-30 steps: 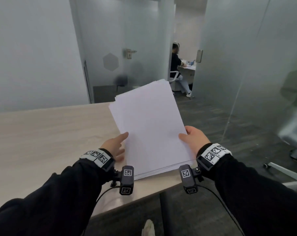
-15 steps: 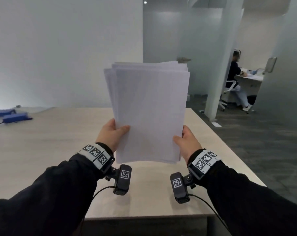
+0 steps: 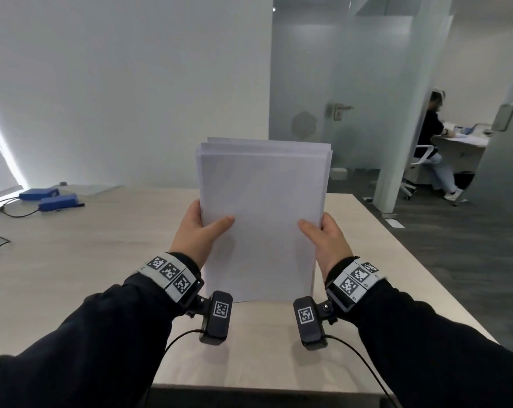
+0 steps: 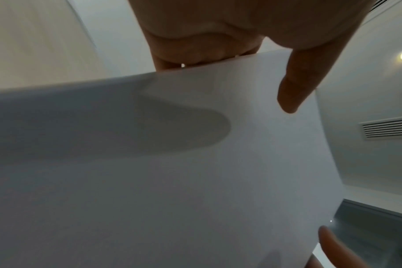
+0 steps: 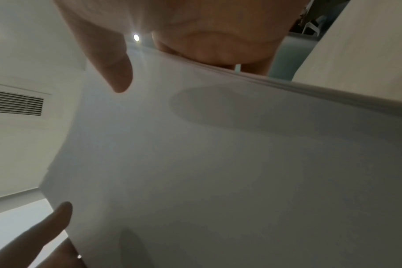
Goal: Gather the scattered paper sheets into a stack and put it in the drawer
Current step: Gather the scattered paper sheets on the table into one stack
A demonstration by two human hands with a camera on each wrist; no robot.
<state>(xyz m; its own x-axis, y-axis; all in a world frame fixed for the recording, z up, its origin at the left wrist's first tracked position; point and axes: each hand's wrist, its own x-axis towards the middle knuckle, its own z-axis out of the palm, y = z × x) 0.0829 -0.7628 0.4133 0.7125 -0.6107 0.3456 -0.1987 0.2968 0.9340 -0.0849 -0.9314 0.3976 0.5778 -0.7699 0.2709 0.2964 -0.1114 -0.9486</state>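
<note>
A stack of white paper sheets (image 3: 262,219) stands upright on its short edge on the light wooden table (image 3: 72,260), its top edges slightly uneven. My left hand (image 3: 200,231) grips the stack's left side, thumb on the front face. My right hand (image 3: 323,234) grips the right side the same way. The left wrist view fills with the paper stack (image 4: 195,163) under my left hand (image 4: 230,59). In the right wrist view the paper stack (image 5: 218,163) sits pinched by my right hand (image 5: 172,54). No drawer shows in any view.
Two blue boxes (image 3: 50,198) with black cables lie at the table's far left. A white wall stands behind the table. Frosted glass partitions and a glass door (image 3: 337,110) are to the right. A person (image 3: 435,139) sits at a desk in the room beyond.
The stack went from lying flat at the table's corner to standing upright between both hands. It has come down since half a second ago, its lower edge now at the tabletop. My view turned left.
</note>
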